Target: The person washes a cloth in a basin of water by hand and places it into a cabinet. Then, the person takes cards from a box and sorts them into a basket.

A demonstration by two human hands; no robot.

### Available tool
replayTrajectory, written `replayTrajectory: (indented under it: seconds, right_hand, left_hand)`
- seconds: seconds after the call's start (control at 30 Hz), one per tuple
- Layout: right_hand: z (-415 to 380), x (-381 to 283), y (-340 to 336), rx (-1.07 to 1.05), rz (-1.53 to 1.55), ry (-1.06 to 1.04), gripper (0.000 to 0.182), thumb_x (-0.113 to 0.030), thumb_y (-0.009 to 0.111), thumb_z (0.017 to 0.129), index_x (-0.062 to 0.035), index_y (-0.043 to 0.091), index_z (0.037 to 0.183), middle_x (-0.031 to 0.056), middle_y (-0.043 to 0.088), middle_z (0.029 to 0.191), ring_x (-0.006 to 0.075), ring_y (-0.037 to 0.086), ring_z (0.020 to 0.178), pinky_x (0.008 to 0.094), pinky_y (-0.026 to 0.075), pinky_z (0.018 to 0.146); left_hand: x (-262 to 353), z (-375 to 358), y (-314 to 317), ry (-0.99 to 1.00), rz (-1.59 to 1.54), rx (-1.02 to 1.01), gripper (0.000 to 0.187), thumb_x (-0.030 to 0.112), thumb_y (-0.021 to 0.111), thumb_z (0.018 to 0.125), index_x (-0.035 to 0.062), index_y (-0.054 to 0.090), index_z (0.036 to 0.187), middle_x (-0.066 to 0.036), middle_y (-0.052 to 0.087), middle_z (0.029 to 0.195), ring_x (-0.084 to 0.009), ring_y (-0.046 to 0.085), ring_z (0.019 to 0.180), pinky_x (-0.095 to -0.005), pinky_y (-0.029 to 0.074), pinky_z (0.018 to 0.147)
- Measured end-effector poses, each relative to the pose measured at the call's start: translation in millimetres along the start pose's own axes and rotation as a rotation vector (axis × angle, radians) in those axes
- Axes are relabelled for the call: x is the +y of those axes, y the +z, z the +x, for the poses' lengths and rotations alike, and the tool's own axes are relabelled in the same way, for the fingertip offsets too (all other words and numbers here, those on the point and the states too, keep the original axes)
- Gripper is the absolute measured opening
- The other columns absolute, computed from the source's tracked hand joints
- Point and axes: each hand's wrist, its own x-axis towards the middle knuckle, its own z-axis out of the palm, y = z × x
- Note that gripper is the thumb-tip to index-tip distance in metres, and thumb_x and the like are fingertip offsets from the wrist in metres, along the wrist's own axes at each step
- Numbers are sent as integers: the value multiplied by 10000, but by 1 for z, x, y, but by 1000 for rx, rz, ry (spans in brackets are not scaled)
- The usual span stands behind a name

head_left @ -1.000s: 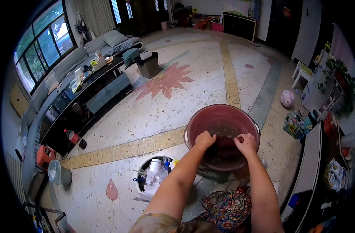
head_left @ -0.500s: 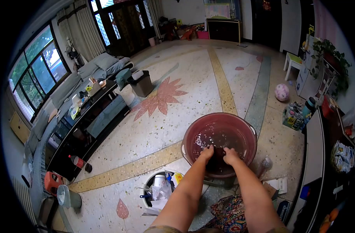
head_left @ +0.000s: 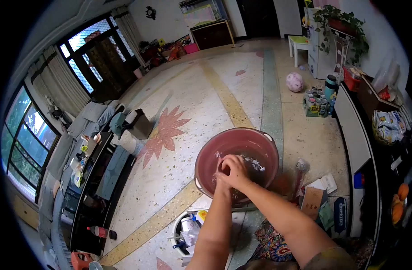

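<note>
A dark red basin (head_left: 209, 148) with two pale handles stands on the floor and holds water with bright reflections. Over its left part my two hands are close together. My right hand (head_left: 235, 172) has its fingers curled, with a dark gap between thumb and fingers. Just left of it, my left hand (head_left: 221, 176) is mostly covered by the right one, so its fingers and anything in them are hidden. Whether the right hand grips something is too unclear to tell.
A round bin (head_left: 178, 228) with bottles and paper stands by my left forearm. Boxes (head_left: 312, 200) lie to the right of the basin. Farther off are a pink ball (head_left: 294, 82), a pack of cans (head_left: 316, 106), a grey bin (head_left: 141, 126) and a black table (head_left: 90, 198).
The view has turned to the right. My hands, apart and low at the water before, have come up and together at the basin's left side, the right over the left.
</note>
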Motion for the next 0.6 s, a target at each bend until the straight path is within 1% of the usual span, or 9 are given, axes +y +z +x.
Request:
replayTrajectory:
  seconds: [0.07, 0.1, 0.2, 0.23, 0.3, 0.43, 0.47, 0.53, 0.6]
  right_hand:
    - [4, -7, -2, 18, -47, 105, 309, -196, 702, 577, -100, 489, 778, 79, 503, 948, 291, 437, 939, 375, 348, 826]
    - [5, -7, -3, 63, -54, 53, 310, -176, 685, 589, -106, 492, 822, 85, 499, 926, 295, 443, 920, 375, 356, 814]
    - [7, -2, -2, 68, -79, 29, 252, -169, 672, 593, -116, 509, 776, 77, 488, 880, 280, 447, 875, 386, 371, 774]
    - [8, -2, 0, 59, -70, 20, 252, -169, 672, 593, -116, 509, 776, 77, 488, 880, 280, 447, 875, 386, 371, 774]
    - [9, -5, 3, 74, -204, 61, 202, -156, 630, 627, -115, 512, 786, 86, 482, 865, 287, 449, 868, 391, 384, 758]
    - [9, 1, 2, 38, -196, 92, 155, -131, 585, 650, -111, 512, 785, 99, 479, 860, 304, 451, 864, 386, 394, 753]
    - [9, 2, 1, 38, -193, 92, 155, -131, 585, 650, -111, 512, 785, 99, 479, 860, 304, 451, 864, 386, 394, 753]
    - [10, 2, -2, -2, -176, 156, 159, -132, 583, 650, -115, 511, 791, 100, 473, 861, 303, 445, 870, 389, 394, 754]
    - [14, 9, -3, 16, -166, 130, 121, -142, 558, 680, -97, 518, 785, 126, 499, 852, 318, 481, 840, 398, 409, 724]
  left_hand:
    - [-1, 0, 10, -9, 51, 121, 413, 447, 330, 844, 117, 483, 1040, -104, 491, 1059, -242, 493, 942, -364, 417, 773]
    - [-1, -1, 15, -6, 78, 154, 408, 444, 337, 842, 117, 486, 1034, -101, 496, 1046, -240, 496, 930, -361, 419, 762]
    - [2, -6, 25, 5, 170, 197, 391, 434, 357, 837, 116, 496, 1018, -94, 508, 1007, -234, 503, 892, -351, 424, 728]
    - [1, -4, 26, 18, 193, 212, 385, 431, 364, 835, 116, 500, 1012, -91, 512, 993, -232, 506, 880, -347, 425, 717]
    - [4, -7, 27, 38, 259, 234, 374, 424, 378, 832, 115, 506, 1001, -86, 521, 967, -227, 511, 855, -340, 429, 694]
    - [4, -6, 31, 98, 462, 239, 353, 410, 405, 825, 114, 520, 979, -76, 537, 914, -219, 521, 806, -327, 435, 649]
    - [3, -5, 30, 139, 563, 222, 347, 407, 412, 824, 114, 523, 973, -74, 541, 901, -217, 524, 793, -323, 437, 638]
    - [2, -1, 24, 284, 913, 169, 337, 400, 426, 820, 113, 530, 962, -69, 550, 874, -213, 529, 769, -316, 440, 616]
    - [2, 5, 19, 520, 1380, 82, 326, 393, 439, 817, 113, 537, 951, -64, 558, 848, -209, 534, 744, -310, 444, 593]
